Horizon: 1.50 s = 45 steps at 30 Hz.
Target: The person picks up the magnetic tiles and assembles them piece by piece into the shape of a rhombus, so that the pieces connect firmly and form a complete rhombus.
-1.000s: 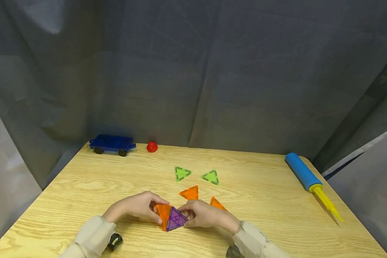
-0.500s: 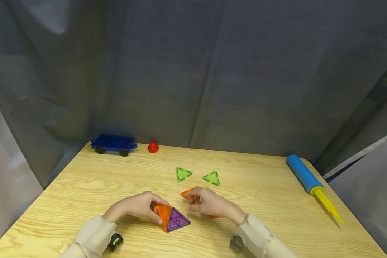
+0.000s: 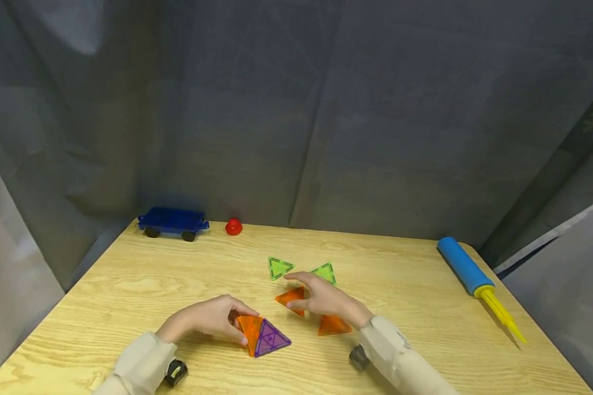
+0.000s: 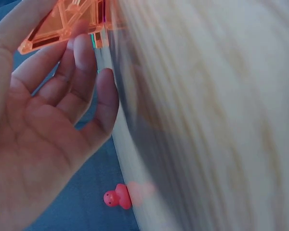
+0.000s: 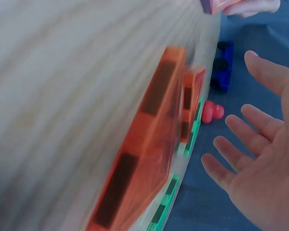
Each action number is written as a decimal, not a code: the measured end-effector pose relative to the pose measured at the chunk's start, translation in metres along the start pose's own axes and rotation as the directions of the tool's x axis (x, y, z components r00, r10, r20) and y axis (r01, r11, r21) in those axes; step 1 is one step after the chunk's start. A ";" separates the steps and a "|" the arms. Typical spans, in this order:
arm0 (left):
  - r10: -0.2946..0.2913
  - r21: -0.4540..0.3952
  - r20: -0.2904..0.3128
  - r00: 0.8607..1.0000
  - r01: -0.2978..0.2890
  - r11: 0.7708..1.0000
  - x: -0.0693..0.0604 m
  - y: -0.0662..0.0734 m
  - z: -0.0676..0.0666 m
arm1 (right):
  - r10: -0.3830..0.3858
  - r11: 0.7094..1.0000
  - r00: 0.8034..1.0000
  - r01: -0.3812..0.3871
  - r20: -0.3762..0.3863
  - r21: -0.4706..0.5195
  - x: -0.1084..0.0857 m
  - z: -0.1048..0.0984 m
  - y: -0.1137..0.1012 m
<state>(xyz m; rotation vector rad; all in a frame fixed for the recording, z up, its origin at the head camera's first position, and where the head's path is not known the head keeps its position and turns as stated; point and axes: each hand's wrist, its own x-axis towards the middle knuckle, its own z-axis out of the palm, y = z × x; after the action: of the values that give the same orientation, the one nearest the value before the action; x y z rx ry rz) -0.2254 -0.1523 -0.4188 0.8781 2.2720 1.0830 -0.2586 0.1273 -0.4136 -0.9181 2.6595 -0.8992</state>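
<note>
My left hand (image 3: 217, 318) pinches an orange triangular magnetic tile (image 3: 250, 332) between thumb and fingers. A purple triangular tile (image 3: 272, 338) meets that orange tile along one edge. In the left wrist view, the held orange tile (image 4: 53, 29) shows at the top, between the fingers. My right hand (image 3: 323, 296) hovers with spread fingers over a loose orange triangle (image 3: 291, 300), partly covering it. Nothing is between its fingers in the right wrist view. Another orange triangle (image 3: 334, 325) lies under the right wrist.
Two green triangular tiles (image 3: 279, 267) lie beyond the right hand, the right one partly hidden. A blue wheeled toy car base (image 3: 173, 220) and a red rubber duck (image 5: 212, 111) stand at the back left. A blue and yellow hand pump (image 3: 466, 266) lies at right.
My right hand has left the purple tile and moved away to the far right, over the loose orange triangle. My left hand stays on its orange tile.
</note>
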 end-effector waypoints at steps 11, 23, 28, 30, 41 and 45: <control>0.005 -0.022 0.011 1.000 -0.005 1.000 -0.001 0.002 -0.001 | 0.011 0.999 1.000 -0.010 0.029 -0.044 0.017 0.001 0.006; 0.020 -0.008 0.015 1.000 -0.020 1.000 0.000 0.002 -0.002 | 0.049 0.995 0.998 -0.044 0.049 -0.091 0.028 0.003 0.013; 0.030 -0.016 0.015 0.999 -0.030 0.999 -0.002 0.003 -0.001 | 0.058 0.993 0.996 -0.051 0.064 -0.109 0.031 0.004 0.013; 0.029 -0.021 0.015 0.999 -0.028 0.999 -0.002 0.002 0.000 | 0.061 0.992 0.996 -0.053 0.070 -0.118 0.032 0.004 0.012; 0.007 -0.021 0.017 1.000 -0.007 1.000 -0.001 0.002 -0.001 | 0.112 0.991 0.988 -0.103 0.110 -0.090 0.036 0.007 0.009; 0.001 -0.013 0.018 1.000 -0.001 1.000 -0.001 0.001 -0.001 | 0.130 0.989 0.985 -0.121 0.112 -0.088 0.036 0.009 0.010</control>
<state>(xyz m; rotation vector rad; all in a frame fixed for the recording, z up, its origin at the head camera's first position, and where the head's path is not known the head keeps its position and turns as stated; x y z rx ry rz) -0.2250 -0.1532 -0.4175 0.8803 2.2476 1.0854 -0.2891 0.1069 -0.4258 -0.7838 2.6354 -0.6917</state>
